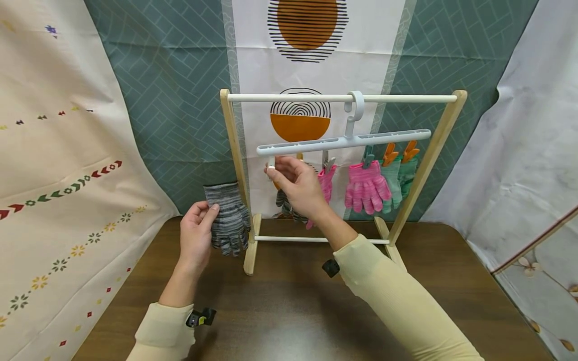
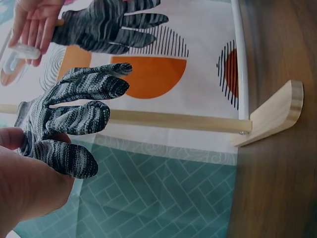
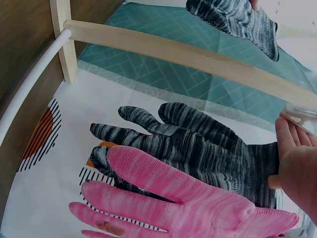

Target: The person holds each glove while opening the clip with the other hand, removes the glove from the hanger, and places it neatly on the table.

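Note:
My left hand (image 1: 195,238) pinches a black-and-grey knit glove (image 1: 228,215) near its cuff, left of the rack; its fingers dangle down. Under the left end of a white hanger (image 1: 311,145), my right hand (image 1: 301,188) pinches a white clip (image 1: 271,163). Behind that hand a second black-and-grey glove (image 3: 198,153) hangs from the hanger, partly hidden in the head view. Beside it hangs a pink glove (image 3: 198,208) on a grey clip. Farther right, another pink glove (image 1: 368,188) hangs from a dark green clip, and green gloves (image 1: 392,184) from orange clips (image 1: 390,154).
The hanger hooks over the top white bar of a wooden rack (image 1: 420,175), which stands on a brown table (image 1: 289,306). A lower white bar (image 1: 293,239) joins its feet. Patterned cloths (image 1: 171,75) hang behind and at both sides.

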Available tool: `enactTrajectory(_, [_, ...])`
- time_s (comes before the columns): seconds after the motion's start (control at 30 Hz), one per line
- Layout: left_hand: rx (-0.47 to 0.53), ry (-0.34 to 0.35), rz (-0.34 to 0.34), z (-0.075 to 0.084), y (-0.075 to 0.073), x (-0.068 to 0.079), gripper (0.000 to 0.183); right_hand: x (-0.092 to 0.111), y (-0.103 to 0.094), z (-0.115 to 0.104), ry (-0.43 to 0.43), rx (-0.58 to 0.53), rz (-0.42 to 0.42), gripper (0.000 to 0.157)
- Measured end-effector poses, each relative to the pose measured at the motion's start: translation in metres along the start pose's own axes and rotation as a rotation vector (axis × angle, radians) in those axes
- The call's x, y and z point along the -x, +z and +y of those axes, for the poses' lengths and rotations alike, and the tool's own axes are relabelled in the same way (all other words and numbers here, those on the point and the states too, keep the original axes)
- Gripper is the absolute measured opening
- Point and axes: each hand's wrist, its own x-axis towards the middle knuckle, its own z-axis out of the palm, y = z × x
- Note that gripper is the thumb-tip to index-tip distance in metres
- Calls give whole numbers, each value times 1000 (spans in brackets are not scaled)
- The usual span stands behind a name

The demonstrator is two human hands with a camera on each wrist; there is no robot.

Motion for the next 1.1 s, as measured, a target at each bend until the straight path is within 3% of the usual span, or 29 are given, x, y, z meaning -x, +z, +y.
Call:
enactTrajectory(0.47, [-22, -27, 26, -1, -16, -6, 12, -3, 3, 2, -5, -21, -6, 35])
enactTrajectory(1.1, [-41, -56, 93, -5, -33, -21, 6, 4, -1, 5, -13, -38, -24, 41])
